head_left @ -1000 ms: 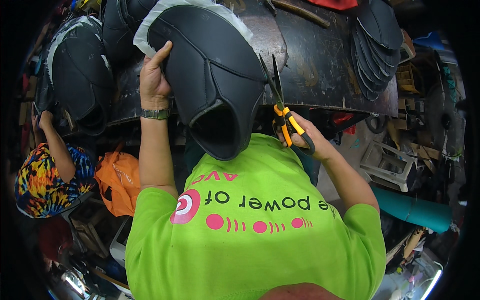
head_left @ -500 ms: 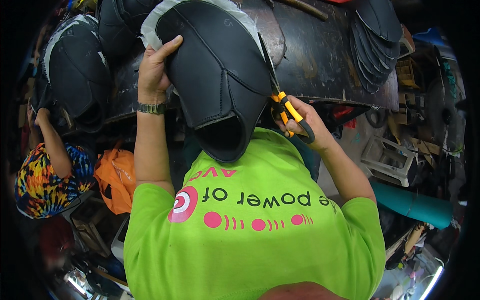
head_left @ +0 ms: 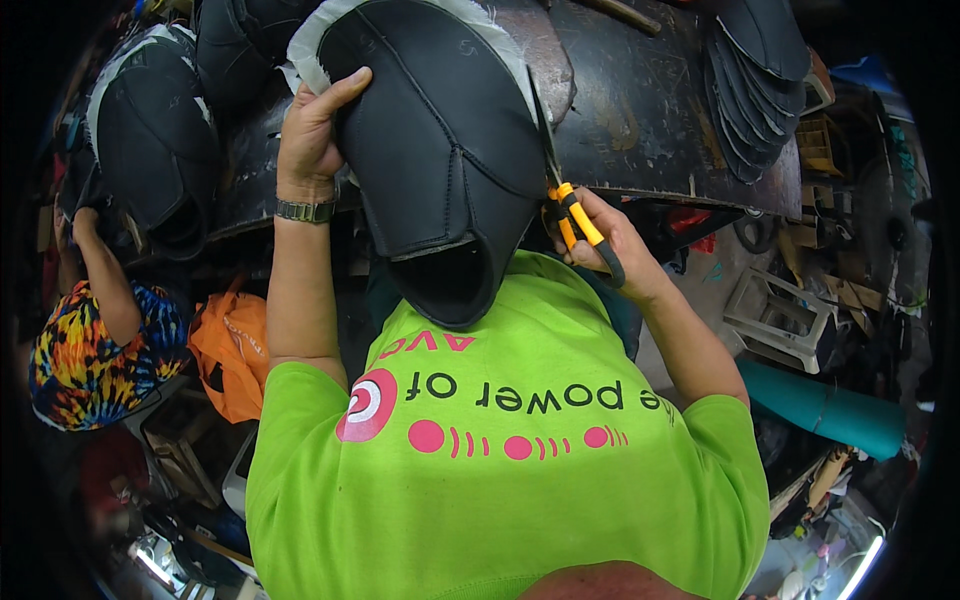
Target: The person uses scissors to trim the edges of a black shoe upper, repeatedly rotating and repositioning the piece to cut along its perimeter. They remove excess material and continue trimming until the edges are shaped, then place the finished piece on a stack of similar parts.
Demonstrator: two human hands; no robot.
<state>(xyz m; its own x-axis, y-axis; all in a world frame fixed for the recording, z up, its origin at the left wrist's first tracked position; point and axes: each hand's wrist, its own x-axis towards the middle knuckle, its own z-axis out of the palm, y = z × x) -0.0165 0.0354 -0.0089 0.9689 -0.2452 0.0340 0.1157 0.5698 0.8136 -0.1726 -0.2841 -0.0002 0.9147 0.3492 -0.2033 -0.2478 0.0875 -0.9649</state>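
A black stitched shoe upper (head_left: 420, 130) with a pale fabric edge (head_left: 310, 55) hangs in front of my chest, its dark opening toward me. My left hand (head_left: 313, 135) pinches its left edge, thumb on the outer face and fingers hidden behind. In my right hand (head_left: 608, 235) is a pair of scissors (head_left: 583, 222) with yellow-and-black handles, fingers wrapped round them. The blades point away from me along the upper's right edge, beside the pale fabric. Whether the fabric lies between the blades is hard to make out.
A dark worktable (head_left: 650, 110) spans the far side, with a stack of black pieces (head_left: 750, 100) at its right. At left, a co-worker in a multicoloured shirt (head_left: 100, 345) sits near another black upper (head_left: 155, 140). An orange bag (head_left: 228, 350), grey stool (head_left: 780, 320) and teal roll (head_left: 825, 405) stand around.
The upper and both hands have shifted slightly to the right in the view. The scissor handles look a little closer together. Both hands keep their hold.
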